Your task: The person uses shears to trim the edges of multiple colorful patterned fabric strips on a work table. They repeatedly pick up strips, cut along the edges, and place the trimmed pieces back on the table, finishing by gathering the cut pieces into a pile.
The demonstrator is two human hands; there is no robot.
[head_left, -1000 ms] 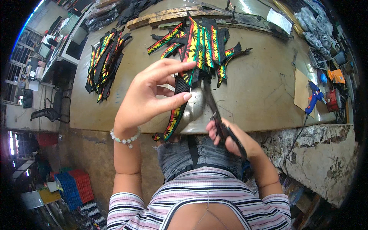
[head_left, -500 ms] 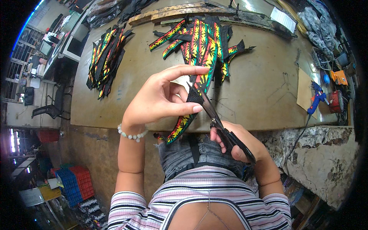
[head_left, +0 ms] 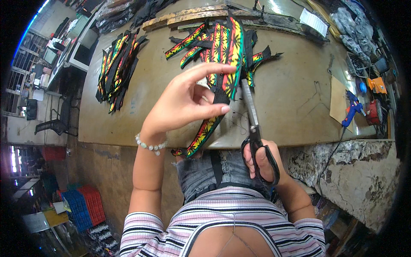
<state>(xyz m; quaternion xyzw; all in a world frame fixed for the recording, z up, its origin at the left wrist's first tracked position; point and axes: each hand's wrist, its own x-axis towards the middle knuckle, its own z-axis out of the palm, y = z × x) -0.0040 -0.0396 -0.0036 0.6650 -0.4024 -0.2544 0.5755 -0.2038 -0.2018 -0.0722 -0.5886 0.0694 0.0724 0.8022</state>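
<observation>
My left hand (head_left: 184, 103) pinches a long woven strap (head_left: 205, 130) striped red, yellow, green and black, holding it up over the table edge; its lower end hangs toward my lap. My right hand (head_left: 262, 160) grips the black handles of a pair of scissors (head_left: 252, 115). The blades point away from me and lie alongside the strap's upper part, near my left fingertips. Behind them a heap of the same striped straps (head_left: 222, 40) lies on the brown table (head_left: 291, 85).
A second pile of striped straps (head_left: 115, 68) lies at the table's left. A blue glue gun (head_left: 352, 109) with a black cord, a red container (head_left: 376, 112) and a cardboard piece (head_left: 337, 100) sit at the right. Blue and red crates (head_left: 81, 205) stand on the floor lower left.
The scissors have swung from a slant to nearly upright, blades now up beside the strap. My left hand has lifted the strap slightly higher and spread its fingers.
</observation>
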